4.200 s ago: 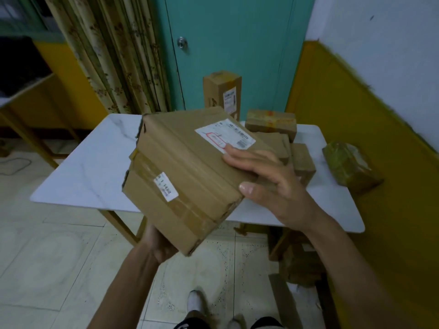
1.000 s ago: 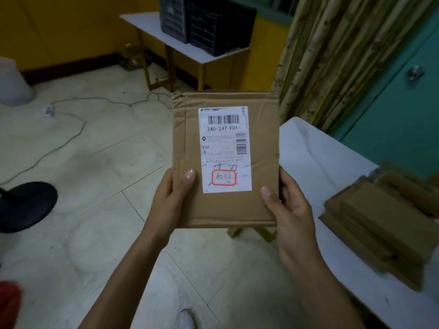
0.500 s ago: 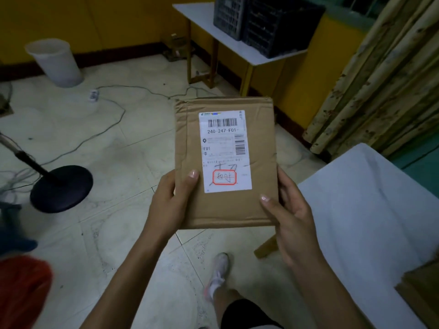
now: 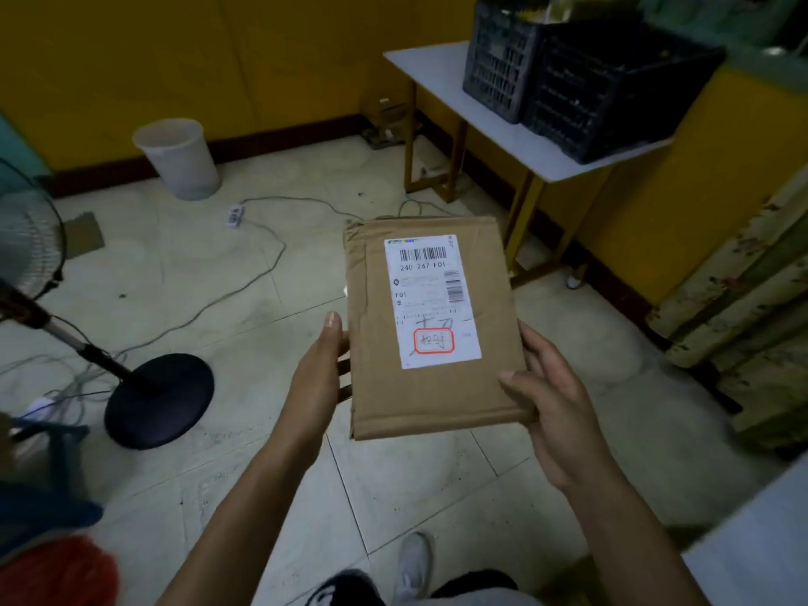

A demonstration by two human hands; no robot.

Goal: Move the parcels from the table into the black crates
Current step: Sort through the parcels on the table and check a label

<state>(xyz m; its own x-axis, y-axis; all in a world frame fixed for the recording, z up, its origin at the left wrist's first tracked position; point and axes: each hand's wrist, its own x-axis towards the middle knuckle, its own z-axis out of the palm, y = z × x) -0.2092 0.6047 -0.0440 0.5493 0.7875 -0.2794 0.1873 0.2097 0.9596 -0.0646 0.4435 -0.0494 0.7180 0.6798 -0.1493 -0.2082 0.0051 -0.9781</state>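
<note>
And the view had swung on: the counter point(image 4: 441, 72) carrying the black crates point(image 4: 612, 94) had slid out to 1 o'clock, a floor fan point(image 4: 159, 400) had come in at 9 o'clock, and the left thumb had come off the label.

The parcel point(image 4: 437, 400) was carried out in front at the centre, over the tiled floor point(image 4: 245, 299), label side up and roughly level, well apart from the crates. It was probably held that way so the label could be read on the walk.

The left grip point(image 4: 317, 378) lay along the parcel's 9 o'clock edge with the thumb straight up beside it. Its fingers ran underneath out of sight, so it looked more like a steadying prop than a pinch. The right grip point(image 4: 555, 408) did the real holding at the 5 o'clock corner, thumb pressed down on the top face and fingers beneath.

A white bin point(image 4: 179, 157) stood at 11 o'clock against the wall, and a cable point(image 4: 262, 273) trailed across the floor between the person and the crates, a likely trip risk. By my read this was mid-carry, with the drop into a crate yet to come.
</note>
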